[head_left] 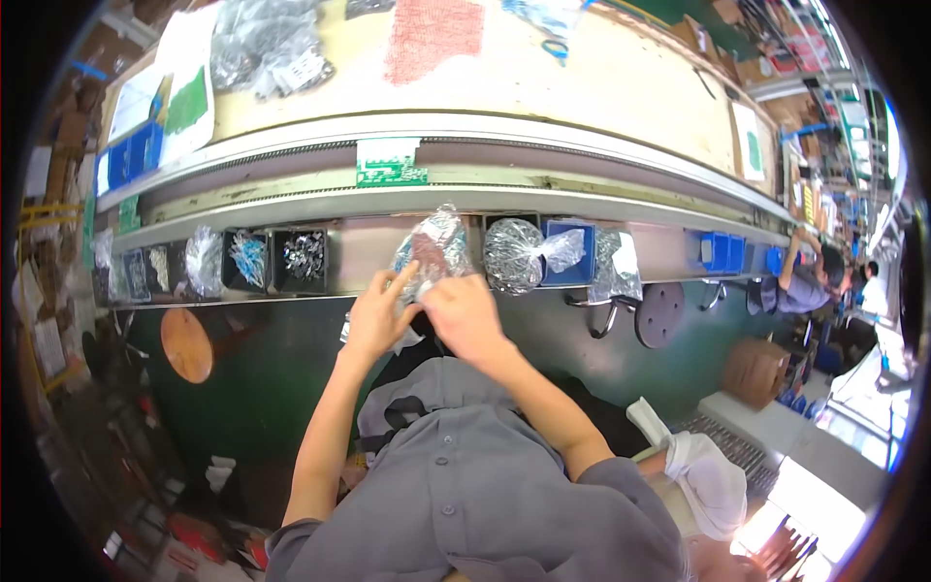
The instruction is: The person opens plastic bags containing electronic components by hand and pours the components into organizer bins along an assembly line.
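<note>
A clear plastic bag [433,238] with reddish-brown contents lies on the narrow shelf in front of me. My left hand [380,308] grips its near left edge, thumb and forefinger showing. Closed on the near end of the same bag is my right hand [464,315], knuckles up; its fingertips are partly hidden. Left of the bag stands a black bin of small metallic parts [304,256], beside a bin of blue and white parts [249,260]. To the right, a knotted clear bag of dark parts [514,254] rests against a blue bin [572,270].
Behind the shelf, a green circuit board [391,163] sits on the conveyor rails [504,199]. Red mesh sheet [436,39] and grey bags [272,48] lie on the far table. Stools [186,344] stand below the shelf. A co-worker [813,276] is at far right, another person close at lower right.
</note>
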Demonstrator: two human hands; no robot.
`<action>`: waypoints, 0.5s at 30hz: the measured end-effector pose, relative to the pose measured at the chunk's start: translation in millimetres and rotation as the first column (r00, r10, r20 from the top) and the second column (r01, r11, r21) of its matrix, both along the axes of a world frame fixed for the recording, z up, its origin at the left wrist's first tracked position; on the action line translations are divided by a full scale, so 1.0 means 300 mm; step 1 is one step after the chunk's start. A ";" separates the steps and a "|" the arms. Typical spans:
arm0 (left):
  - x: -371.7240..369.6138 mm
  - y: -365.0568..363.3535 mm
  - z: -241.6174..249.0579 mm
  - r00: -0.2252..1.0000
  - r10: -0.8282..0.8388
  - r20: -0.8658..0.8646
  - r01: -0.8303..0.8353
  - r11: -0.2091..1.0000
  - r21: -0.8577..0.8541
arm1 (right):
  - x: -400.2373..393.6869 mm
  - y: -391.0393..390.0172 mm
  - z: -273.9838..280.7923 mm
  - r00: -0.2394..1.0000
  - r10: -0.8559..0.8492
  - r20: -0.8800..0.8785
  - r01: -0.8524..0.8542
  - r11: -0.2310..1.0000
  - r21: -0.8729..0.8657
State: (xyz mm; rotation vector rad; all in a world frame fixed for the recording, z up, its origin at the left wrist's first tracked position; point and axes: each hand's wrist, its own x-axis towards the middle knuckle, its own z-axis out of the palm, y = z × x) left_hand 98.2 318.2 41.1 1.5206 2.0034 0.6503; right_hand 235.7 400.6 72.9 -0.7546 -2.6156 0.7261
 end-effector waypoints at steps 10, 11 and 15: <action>-0.101 -0.071 0.040 0.985 0.157 0.068 -0.168 0.966 0.195 | 0.167 -0.054 0.049 0.972 -0.194 -0.131 0.111 0.875 -0.471; -0.109 -0.080 0.042 0.955 0.233 0.185 -0.264 0.950 0.165 | 0.242 -0.051 -0.055 0.923 -0.377 -0.077 0.305 0.838 -0.453; -0.169 -0.121 -0.041 0.937 0.283 0.203 -0.311 0.943 0.120 | 0.478 0.076 -0.284 0.545 -0.819 0.180 0.829 0.493 -0.264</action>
